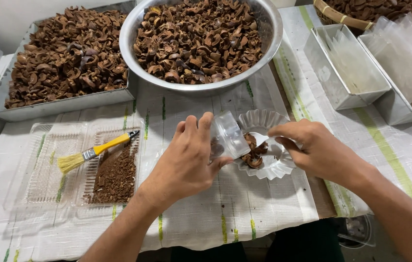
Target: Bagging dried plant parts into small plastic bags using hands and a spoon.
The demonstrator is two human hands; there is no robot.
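Observation:
My left hand [186, 157] grips a small clear plastic bag [230, 136], held open beside a fluted clear plastic cup [264, 121]. My right hand [315, 148] holds that cup by its rim, tilted toward the bag. Brown dried shell pieces [254, 153] lie in the cup at the bag's mouth, and some dark pieces show inside the bag. Both hands hover just above the white cloth [244, 213] near the table's front.
A large metal bowl [274, 29] and a metal tray [60, 106] at the back hold heaps of brown shells. A clear plastic tray [36, 140] on the left carries brown crumbs and a yellow-handled brush [96, 150]. Metal tins [356, 94] with clear bags stand at the right.

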